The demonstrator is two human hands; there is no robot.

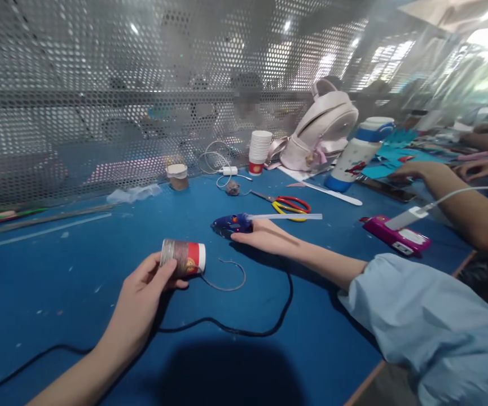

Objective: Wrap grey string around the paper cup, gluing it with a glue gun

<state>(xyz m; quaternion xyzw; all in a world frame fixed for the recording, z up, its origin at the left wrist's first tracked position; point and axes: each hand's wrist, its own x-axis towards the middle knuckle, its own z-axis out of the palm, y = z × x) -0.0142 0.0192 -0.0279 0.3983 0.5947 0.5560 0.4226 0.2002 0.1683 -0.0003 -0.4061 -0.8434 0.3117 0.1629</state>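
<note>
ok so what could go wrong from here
The right hand holds the glue gun with its nozzle pointing leftward; if hot, it might burn the left hand. The loose string trailing from the cup could tangle. The black cord, passing under the left forearm, could snag.

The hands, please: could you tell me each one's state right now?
Left hand: closed, holding the partly cord-wrapped paper cup.
Right hand: closed, holding the blue glue gun.
</note>
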